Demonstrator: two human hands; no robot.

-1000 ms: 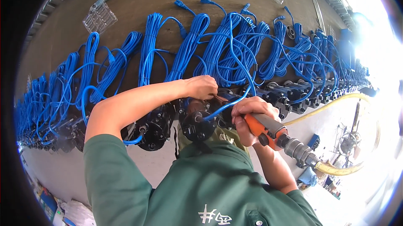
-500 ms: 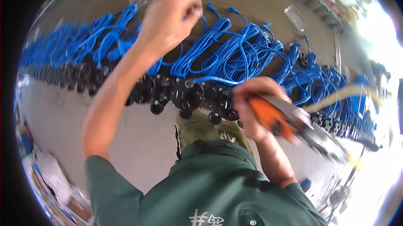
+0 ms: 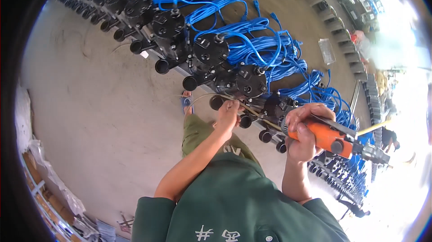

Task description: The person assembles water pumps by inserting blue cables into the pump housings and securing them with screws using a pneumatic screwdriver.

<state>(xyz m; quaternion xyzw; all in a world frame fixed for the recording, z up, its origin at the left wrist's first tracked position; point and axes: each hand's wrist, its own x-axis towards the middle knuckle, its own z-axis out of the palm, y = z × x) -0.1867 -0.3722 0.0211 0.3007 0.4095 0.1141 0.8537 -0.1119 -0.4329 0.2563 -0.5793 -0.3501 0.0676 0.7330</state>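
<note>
My right hand [image 3: 306,134] is wrapped round an orange hand-held power tool [image 3: 326,139] with a grey metal nose pointing right. The tool is held above the row of black pumps. My left hand [image 3: 228,116] has its fingers pinched together beside the pumps' round outlets. A thin tan hose [image 3: 263,117] runs past those fingertips. Whether they grip it or some small part is hidden. Just beyond my left hand stands a black pump [image 3: 251,81] with a round lid, and another black pump [image 3: 210,49] stands to its left.
Bundled blue cables [image 3: 263,48] lie behind the pumps on the brown work surface [image 3: 288,17]. A clear plastic box [image 3: 327,51] sits farther back. My foot in a blue sandal [image 3: 186,100] shows on the grey floor [image 3: 108,107]. A yellow hose [image 3: 373,127] shows behind the tool.
My left hand has come down from above the blue cables to the pumps' near side. My right hand keeps the orange tool, now slightly farther right. The view has turned, so the row runs diagonally.
</note>
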